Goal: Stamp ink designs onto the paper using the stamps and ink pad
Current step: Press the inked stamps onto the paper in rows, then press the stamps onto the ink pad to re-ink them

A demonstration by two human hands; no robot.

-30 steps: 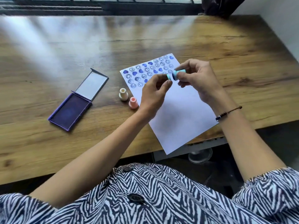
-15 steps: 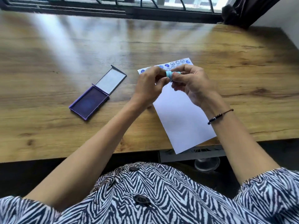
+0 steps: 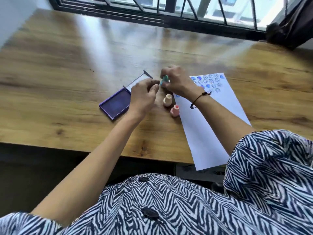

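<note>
My right hand (image 3: 176, 80) grips a small teal stamp (image 3: 164, 80) above the table, left of the paper. My left hand (image 3: 142, 94) hovers just left of the stamp with its fingers loosely curled and apart, holding nothing. The open purple ink pad (image 3: 116, 103) lies under and left of my left hand, its lid partly hidden. A cream stamp (image 3: 167, 100) and a pink stamp (image 3: 175, 110) stand upright beside the paper's left edge. The white paper (image 3: 213, 119) carries rows of blue stamped designs at its far end and hangs over the table's near edge.
The wooden table (image 3: 67, 73) stretches wide to the left and behind. A barred window (image 3: 186, 9) runs along the far side, with a dark curtain (image 3: 291, 26) at the back right. A white wall closes the left corner.
Both hands have moved left, off the paper toward the ink pad. My left hand has let go of the teal stamp, which stays in my right hand. The camera view has shifted.
</note>
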